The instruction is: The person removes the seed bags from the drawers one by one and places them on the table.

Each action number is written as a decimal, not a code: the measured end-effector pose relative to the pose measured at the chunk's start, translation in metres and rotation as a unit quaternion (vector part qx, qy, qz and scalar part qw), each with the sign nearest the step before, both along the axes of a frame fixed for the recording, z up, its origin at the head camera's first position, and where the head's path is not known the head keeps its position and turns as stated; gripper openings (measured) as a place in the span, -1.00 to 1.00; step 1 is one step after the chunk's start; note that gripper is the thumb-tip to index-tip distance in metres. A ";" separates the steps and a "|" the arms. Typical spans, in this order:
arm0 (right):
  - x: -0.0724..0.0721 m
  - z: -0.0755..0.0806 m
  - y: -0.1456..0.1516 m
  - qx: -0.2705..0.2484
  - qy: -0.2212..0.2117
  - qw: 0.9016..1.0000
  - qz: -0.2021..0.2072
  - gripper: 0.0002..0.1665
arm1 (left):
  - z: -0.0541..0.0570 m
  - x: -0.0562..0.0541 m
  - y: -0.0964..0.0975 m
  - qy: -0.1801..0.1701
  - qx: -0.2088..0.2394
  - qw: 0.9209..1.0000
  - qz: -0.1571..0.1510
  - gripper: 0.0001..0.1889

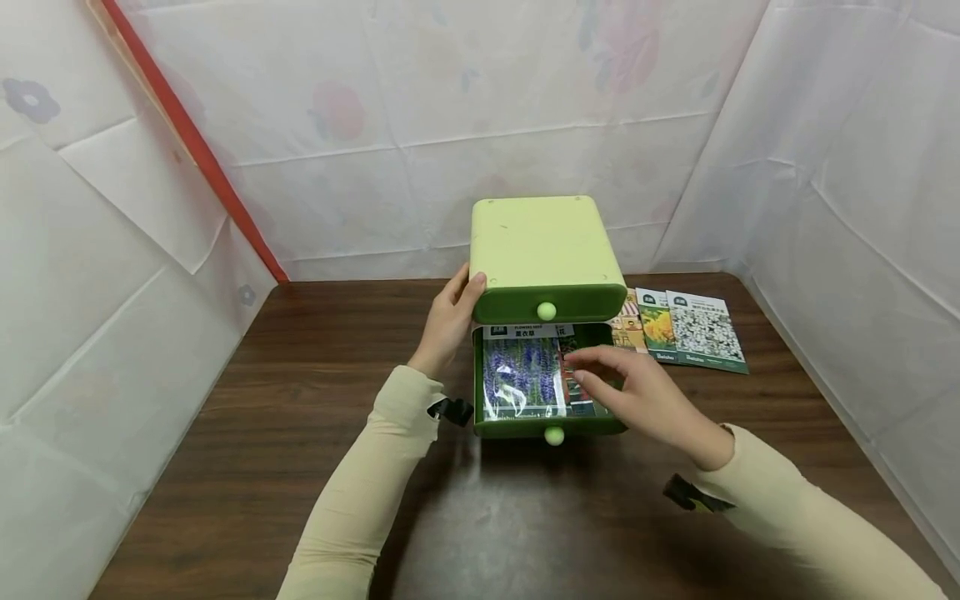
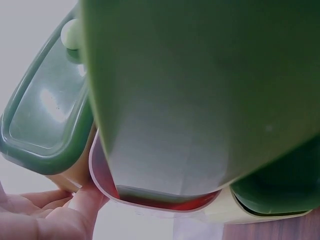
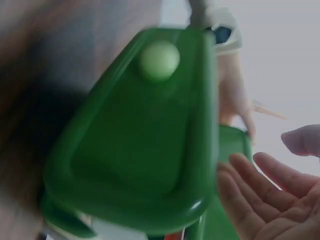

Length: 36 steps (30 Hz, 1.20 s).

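Note:
A small light-green drawer box [image 1: 543, 242] stands on the table. Its dark-green upper drawer [image 1: 510, 307] is closed and has a round pale knob [image 1: 546, 312]. The lower drawer [image 1: 517, 428] is pulled out, with a purple-flower seed packet [image 1: 521, 375] lying in it and a partly hidden red-flower packet [image 1: 579, 390] beside that. My left hand [image 1: 447, 321] rests against the box's left side, thumb at the front corner; its fingers [image 2: 85, 205] touch the side. My right hand [image 1: 648, 392] hovers over the lower drawer's right part, thumb and fingers apart, holding nothing.
Right of the box lie a white-flower seed packet [image 1: 705, 329], a yellow-flower packet [image 1: 658, 329] and a partly hidden orange packet [image 1: 628, 321]. White patterned sheets [image 1: 337, 183] wall the brown wooden table [image 1: 315, 375] at the back and sides.

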State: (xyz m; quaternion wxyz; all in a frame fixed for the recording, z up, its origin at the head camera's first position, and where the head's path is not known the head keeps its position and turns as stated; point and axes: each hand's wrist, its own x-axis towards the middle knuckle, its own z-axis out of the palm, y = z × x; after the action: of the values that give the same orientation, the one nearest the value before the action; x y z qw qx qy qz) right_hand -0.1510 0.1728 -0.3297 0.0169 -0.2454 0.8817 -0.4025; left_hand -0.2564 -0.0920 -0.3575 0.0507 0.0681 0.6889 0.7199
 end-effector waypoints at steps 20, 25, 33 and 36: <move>-0.052 -0.028 -0.021 0.267 0.023 0.963 0.003 -0.18 | -0.002 -0.001 0.000 0.008 0.003 1.000 0.003 -0.29; -0.056 -0.033 -0.025 0.270 0.005 0.963 0.023 -0.12 | -0.003 -0.001 0.001 0.010 0.002 1.000 0.004 -0.28; -0.059 -0.038 -0.030 0.271 0.011 0.962 0.028 -0.11 | -0.003 -0.002 0.000 0.009 0.008 1.000 0.000 -0.32; -0.059 -0.039 -0.032 0.269 0.016 0.963 0.029 -0.13 | 0.000 0.000 0.000 0.006 0.009 1.000 -0.003 -0.34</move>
State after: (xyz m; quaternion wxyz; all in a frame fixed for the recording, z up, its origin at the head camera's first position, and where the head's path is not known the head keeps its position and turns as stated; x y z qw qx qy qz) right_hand -0.2101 0.1405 -0.3686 0.0796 -0.2634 0.9502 -0.1462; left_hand -0.2567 -0.0922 -0.3579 0.0483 0.0746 0.6826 0.7253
